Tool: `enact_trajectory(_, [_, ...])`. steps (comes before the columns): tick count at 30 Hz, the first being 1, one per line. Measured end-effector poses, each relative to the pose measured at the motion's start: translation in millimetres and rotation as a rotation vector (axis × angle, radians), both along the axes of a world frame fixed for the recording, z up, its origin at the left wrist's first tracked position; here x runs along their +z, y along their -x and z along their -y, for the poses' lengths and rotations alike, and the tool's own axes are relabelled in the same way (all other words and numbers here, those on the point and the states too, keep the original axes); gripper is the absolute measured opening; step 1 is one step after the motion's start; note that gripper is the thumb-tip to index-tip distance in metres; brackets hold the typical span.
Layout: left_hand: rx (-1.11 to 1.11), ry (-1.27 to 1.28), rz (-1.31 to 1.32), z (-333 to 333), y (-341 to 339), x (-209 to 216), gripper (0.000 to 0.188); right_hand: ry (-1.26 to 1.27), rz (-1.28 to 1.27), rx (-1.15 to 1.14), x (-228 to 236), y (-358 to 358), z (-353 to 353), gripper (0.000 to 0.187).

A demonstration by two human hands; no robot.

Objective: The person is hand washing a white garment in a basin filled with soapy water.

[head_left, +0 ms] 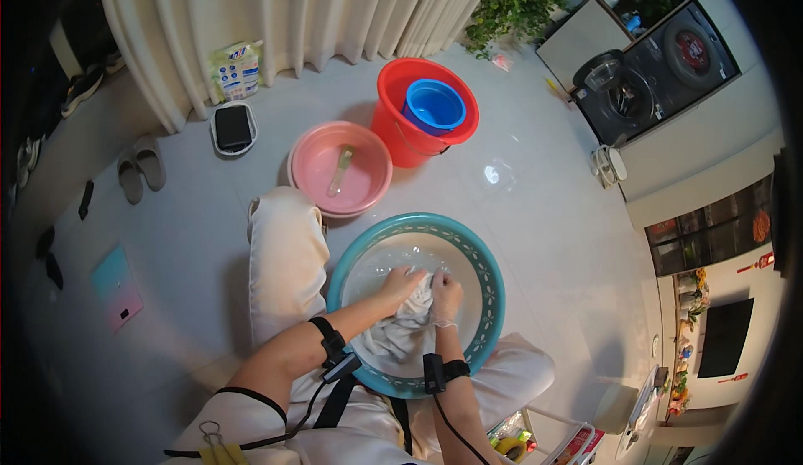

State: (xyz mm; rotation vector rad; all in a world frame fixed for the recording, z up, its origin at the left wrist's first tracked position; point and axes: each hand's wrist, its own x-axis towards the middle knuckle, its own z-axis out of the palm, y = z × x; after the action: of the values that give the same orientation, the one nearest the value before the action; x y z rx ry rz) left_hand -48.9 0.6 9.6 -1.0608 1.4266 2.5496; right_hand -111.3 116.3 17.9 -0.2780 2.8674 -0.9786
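Both forearms are reaching down over your lap; your left hand (403, 283) and right hand (446, 292) are bunching the white cloth (407, 323) in the teal basin (487, 285), fingers closed on it. Wet, limp, probably heavy and slippery; grab thick folds.

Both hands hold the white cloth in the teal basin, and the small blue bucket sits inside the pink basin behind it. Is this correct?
One detail is wrong. The head view shows the small blue bucket sitting inside the red bucket, not in the pink basin. The rest holds: the left hand and right hand grip the white cloth in the teal basin.
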Motion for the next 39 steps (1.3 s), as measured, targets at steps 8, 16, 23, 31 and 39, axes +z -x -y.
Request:
enact_trajectory(8, [0.086,0.215,0.046,15,7,-49,0.047,-0.099,0.100,0.239,0,-26,11,0.054])
enact_trajectory(16, [-0.273,-0.539,0.039,30,-13,5,0.044,0.248,-0.087,0.182,76,-90,48,0.016])
enact_trajectory(23, [-0.130,-0.653,0.074,-2,-10,9,0.046,0.129,-0.141,0.081,77,-56,39,0.018])
enact_trajectory(31, [-0.481,0.455,-0.148,36,-4,46,0.053,0.019,-0.023,0.043,35,-14,-37,0.024])
enact_trajectory(39, [-0.349,0.611,-0.335,49,-7,63,0.041,-0.182,-0.083,0.455,66,-16,-44,0.039])
